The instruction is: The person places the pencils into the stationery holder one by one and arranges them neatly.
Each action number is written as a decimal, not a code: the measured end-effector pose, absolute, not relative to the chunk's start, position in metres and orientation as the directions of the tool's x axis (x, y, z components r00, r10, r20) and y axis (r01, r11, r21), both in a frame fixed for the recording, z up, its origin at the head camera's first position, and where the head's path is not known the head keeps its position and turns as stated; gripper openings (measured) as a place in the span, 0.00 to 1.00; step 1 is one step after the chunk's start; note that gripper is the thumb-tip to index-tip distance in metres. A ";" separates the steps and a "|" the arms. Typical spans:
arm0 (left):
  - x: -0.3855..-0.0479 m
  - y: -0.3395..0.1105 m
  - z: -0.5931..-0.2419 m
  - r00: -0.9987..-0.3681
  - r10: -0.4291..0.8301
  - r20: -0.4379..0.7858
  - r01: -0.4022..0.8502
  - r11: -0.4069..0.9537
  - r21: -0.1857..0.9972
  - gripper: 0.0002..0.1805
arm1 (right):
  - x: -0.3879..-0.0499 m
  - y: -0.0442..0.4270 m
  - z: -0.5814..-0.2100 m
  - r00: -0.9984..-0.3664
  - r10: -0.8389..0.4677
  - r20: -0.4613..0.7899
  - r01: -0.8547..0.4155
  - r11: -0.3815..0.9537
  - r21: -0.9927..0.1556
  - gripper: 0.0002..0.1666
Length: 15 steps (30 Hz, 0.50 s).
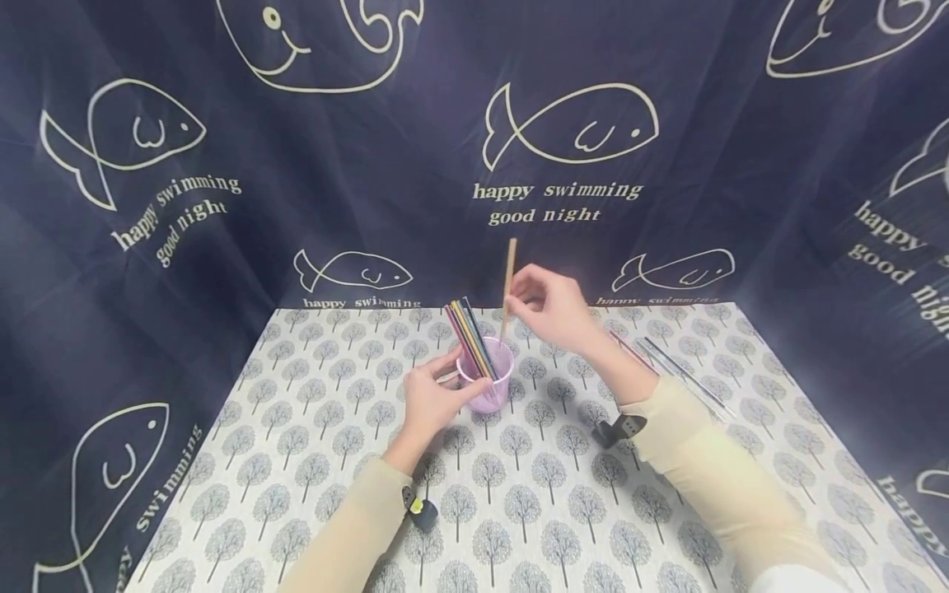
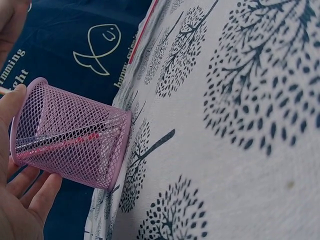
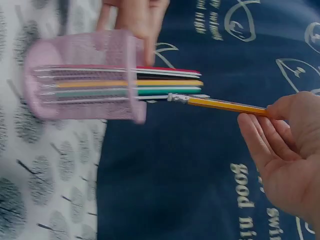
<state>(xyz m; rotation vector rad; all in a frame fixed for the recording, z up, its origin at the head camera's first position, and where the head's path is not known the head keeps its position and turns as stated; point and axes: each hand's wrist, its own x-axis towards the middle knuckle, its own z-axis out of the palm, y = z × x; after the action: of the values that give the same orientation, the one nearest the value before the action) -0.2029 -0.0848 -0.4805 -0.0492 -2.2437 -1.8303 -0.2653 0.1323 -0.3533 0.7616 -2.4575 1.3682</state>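
A pink mesh pen cup (image 1: 489, 401) stands upright on the table. My left hand (image 1: 433, 399) holds it around the rim from the left, thumb on the near side. Inside lean several colored pencils (image 3: 165, 83), among them red, yellow and green ones, tilted to the left in the head view. Over the cup's right side, my right hand (image 1: 552, 305) pinches a yellow pencil (image 3: 225, 105) between thumb and fingers. Its silvery end points down toward the cup's opening, and the other end rises above the hand.
On the table to the right, partly behind the right forearm, lie a few more pencils (image 1: 685, 371), dark and reddish. A tree-print cloth (image 1: 326, 494) covers the table. Behind it hangs a dark blue curtain (image 1: 445, 165) with fish drawings.
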 end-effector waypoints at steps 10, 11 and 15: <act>-0.207 -0.085 -0.479 -0.959 -0.121 0.256 0.224 0.228 0.948 0.38 | -0.268 0.108 -0.386 -0.808 -0.482 0.339 -0.585 0.583 -0.564 0.04; -0.207 -0.085 -0.479 -0.958 -0.119 0.259 0.228 0.226 0.947 0.38 | -0.268 0.106 -0.389 -0.805 -0.492 0.332 -0.588 0.587 -0.557 0.04; -0.204 -0.085 -0.480 -0.957 -0.112 0.267 0.237 0.226 0.945 0.39 | -0.268 0.100 -0.397 -0.802 -0.528 0.277 -0.585 0.605 -0.540 0.04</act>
<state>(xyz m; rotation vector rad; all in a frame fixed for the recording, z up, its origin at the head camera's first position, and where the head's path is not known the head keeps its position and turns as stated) -0.2045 -0.0854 -0.4796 -0.1168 -2.2243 -1.7934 -0.2684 0.1004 -0.3967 0.9505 -2.7338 0.9697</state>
